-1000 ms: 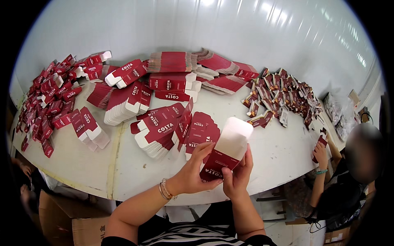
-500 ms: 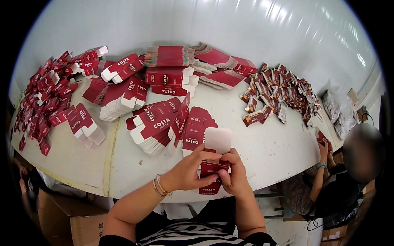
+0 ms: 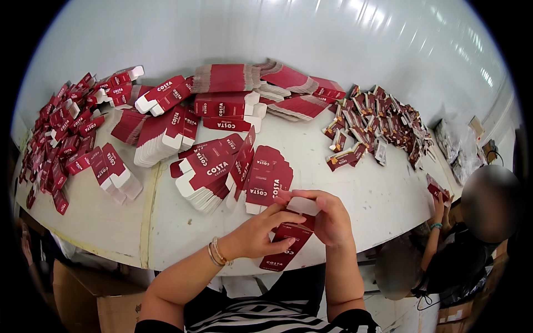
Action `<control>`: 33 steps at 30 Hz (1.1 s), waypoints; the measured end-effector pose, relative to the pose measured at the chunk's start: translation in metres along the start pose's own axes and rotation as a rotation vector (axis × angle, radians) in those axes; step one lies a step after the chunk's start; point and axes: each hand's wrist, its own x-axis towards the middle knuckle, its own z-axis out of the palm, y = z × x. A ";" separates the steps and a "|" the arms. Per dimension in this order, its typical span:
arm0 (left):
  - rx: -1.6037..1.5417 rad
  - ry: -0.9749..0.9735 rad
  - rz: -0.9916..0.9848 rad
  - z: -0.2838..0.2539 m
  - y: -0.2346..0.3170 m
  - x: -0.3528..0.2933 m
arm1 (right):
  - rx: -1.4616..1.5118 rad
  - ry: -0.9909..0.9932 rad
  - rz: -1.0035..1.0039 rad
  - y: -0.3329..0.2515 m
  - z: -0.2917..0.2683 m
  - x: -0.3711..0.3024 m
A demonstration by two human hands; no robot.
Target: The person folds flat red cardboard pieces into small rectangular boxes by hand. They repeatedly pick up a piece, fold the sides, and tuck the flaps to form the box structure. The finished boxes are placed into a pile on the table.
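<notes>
There it was, the red box [image 3: 284, 252], tilted at the near edge of the table [image 3: 194, 238]! The left hand [image 3: 261, 233] gripped it, thumb across the front, fingers over the upper end; the right hand [image 3: 332, 222] curled narrowly round the top, holding it by the white flap [image 3: 304, 206]. Just beyond lay flat cartons [image 3: 205, 169]; loose boxes [image 3: 69, 130] crowded the left, small packets [image 3: 383, 122] the right.

Brown carton [image 3: 119, 312], clear plastic bag [image 3: 465, 149]
</notes>
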 end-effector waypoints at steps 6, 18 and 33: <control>-0.245 0.000 -0.167 0.003 0.000 -0.004 | -0.178 -0.107 0.004 -0.012 0.003 -0.009; -0.357 0.158 -0.201 0.005 0.001 -0.003 | -0.704 -0.347 -0.298 -0.020 0.012 -0.011; -0.180 0.821 -0.227 -0.007 -0.025 0.004 | -1.563 1.012 -0.171 -0.018 -0.094 -0.039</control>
